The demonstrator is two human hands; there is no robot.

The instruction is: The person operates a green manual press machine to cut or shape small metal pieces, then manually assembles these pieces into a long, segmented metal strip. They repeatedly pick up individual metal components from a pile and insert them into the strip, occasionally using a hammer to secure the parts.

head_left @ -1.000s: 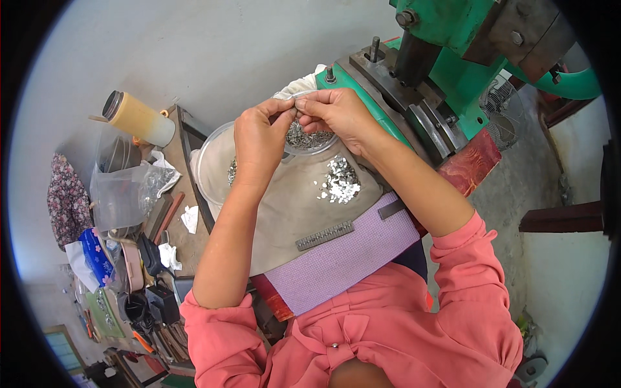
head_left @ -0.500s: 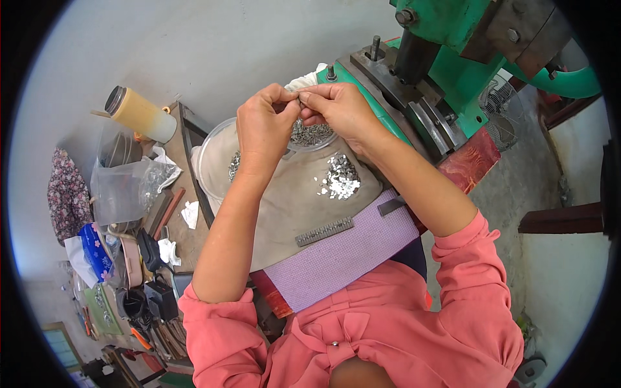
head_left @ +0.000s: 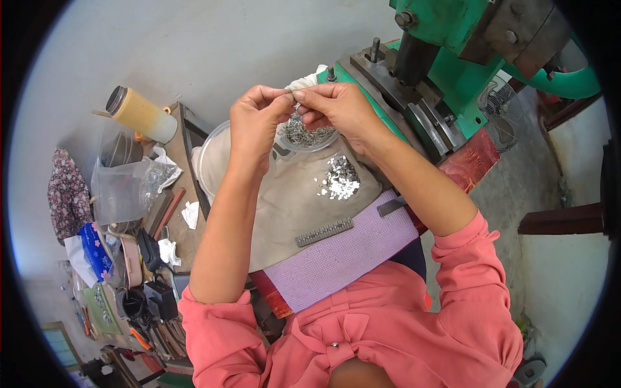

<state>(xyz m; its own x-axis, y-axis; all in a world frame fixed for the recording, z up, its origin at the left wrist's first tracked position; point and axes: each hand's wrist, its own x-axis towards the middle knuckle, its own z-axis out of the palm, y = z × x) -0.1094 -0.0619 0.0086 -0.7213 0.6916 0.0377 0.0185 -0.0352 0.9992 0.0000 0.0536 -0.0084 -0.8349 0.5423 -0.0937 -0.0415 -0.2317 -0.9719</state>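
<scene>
My left hand [head_left: 254, 123] and my right hand [head_left: 339, 111] meet fingertip to fingertip, each in a pinch. What lies between the fingertips is too small to make out. Just below them is a clear round bowl [head_left: 309, 149] holding many small metal pieces [head_left: 312, 134], partly hidden by my hands. Nearer me, a loose heap of small shiny and dark metal flakes [head_left: 341, 179] lies on a grey-brown cloth [head_left: 278, 220]. A narrow grooved metal strip [head_left: 323, 232] rests at the cloth's near edge, beside a purple textured mat [head_left: 343, 262].
A green press [head_left: 453, 97] with a dark steel bed stands at the right. On the mat's right end lies a dark flat bar [head_left: 391, 205]. Leftward are a yellow-and-white bottle [head_left: 142, 116], a translucent plastic container [head_left: 119, 197] and crumpled tissues [head_left: 189, 215].
My left hand has shifted slightly left and its wrist has turned a little, uncovering more of the bowl. The right hand is nearly still. The fingertips remain together.
</scene>
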